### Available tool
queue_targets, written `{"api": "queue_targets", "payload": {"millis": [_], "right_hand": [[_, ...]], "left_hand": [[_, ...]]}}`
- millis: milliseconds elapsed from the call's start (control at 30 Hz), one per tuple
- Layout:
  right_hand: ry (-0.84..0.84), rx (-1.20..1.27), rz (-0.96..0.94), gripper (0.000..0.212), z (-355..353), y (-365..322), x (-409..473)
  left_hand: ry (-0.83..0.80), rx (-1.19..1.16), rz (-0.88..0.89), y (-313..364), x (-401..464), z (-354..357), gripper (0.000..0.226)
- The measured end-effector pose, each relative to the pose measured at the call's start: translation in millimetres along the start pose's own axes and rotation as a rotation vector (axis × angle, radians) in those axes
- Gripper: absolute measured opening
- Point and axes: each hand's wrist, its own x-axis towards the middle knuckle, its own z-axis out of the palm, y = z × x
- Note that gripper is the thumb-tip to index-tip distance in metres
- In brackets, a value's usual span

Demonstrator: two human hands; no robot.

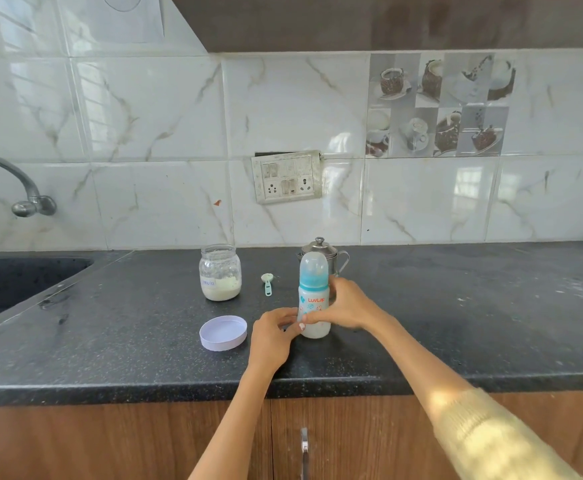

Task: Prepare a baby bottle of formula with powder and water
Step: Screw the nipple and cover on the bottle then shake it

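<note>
A baby bottle (313, 299) with a blue collar, a clear cap and milky liquid inside stands upright on the black counter (456, 323). My right hand (345, 304) wraps around its body from the right. My left hand (272, 336) touches its lower left side with the fingertips. To the left stands an open glass jar (219, 273) with white formula powder at the bottom. Its white lid (223, 332) lies upside down on the counter near my left hand. A small pale green scoop (267, 283) lies between the jar and the bottle.
A small steel pot with a lid (323, 252) stands right behind the bottle. A dark sink (13, 282) and a wall tap (23, 188) are at the left. A switch plate (287, 177) is on the tiled wall. Wooden cabinet doors run under the counter edge.
</note>
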Motion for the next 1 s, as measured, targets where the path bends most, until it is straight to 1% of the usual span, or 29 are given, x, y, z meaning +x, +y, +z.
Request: {"api": "queue_targets", "payload": {"millis": [33,67,133,167,200,267,300,333,400,433,500,533,600,667,700,767,800,867,900,967,1000], "right_hand": [[0.003,-0.039,-0.022,0.058,-6,-5,5],[0.07,-0.014,-0.045,0.054,-12,-11,9],[0.323,0.216,-0.042,0.05,-20,-21,17],[0.408,0.313,-0.044,0.05,-24,-24,20],[0.409,0.341,-0.042,0.05,-28,-29,20],[0.188,0.157,-0.052,0.053,-32,-32,19],[0.144,0.085,-0.066,0.055,-30,-31,18],[0.187,0.092,-0.071,0.057,-30,-29,18],[0.335,0.199,-0.056,0.057,-29,-25,17],[0.323,0.193,-0.051,0.056,-29,-24,15],[0.173,0.068,-0.061,0.052,-28,-21,13],[0.183,0.057,-0.067,0.048,-26,-17,11],[0.256,0.105,-0.043,0.042,-25,-14,8],[0.182,0.054,-0.05,0.047,-25,-12,8],[0.152,0.067,-0.043,0.049,-26,-11,8],[0.223,0.154,-0.024,0.05,-27,-14,7],[0.227,0.144,-0.032,0.052,-28,-13,9],[0.167,0.085,-0.065,0.053,-26,-17,11],[0.167,0.09,-0.062,0.052,-26,-18,12],[0.217,0.166,-0.032,0.048,-26,-22,14],[0.185,0.138,-0.054,0.047,-25,-24,14]], "left_hand": [[0.015,-0.031,-0.01,-1,-1,0,0.038],[0.033,-0.065,-0.019,-2,-1,-1,0.037],[0.053,-0.121,-0.021,-4,-2,-2,0.034],[0.053,-0.135,-0.02,-4,-2,-2,0.033],[0.055,-0.141,-0.017,-3,-1,-1,0.033],[0.051,-0.127,-0.014,-3,-1,-1,0.033],[0.047,-0.12,-0.016,-3,-1,-1,0.033],[0.045,-0.121,-0.016,-3,-1,-1,0.033],[0.04,-0.114,-0.015,-4,0,-1,0.033],[0.041,-0.104,-0.013,-5,0,-1,0.034],[0.04,-0.085,-0.01,-5,0,0,0.035],[0.037,-0.078,-0.012,-5,0,0,0.036],[0.035,-0.072,-0.013,-6,1,0,0.037],[0.036,-0.063,-0.013,-6,1,1,0.04],[0.034,-0.057,-0.017,-5,1,1,0.041],[0.03,-0.058,-0.019,-5,2,1,0.042],[0.03,-0.06,-0.018,-6,2,1,0.042],[0.032,-0.054,-0.018,-5,2,1,0.044],[0.029,-0.051,-0.02,-4,2,1,0.044],[0.025,-0.055,-0.023,-5,2,1,0.044],[0.029,-0.057,-0.02,-5,1,1,0.043]]}}
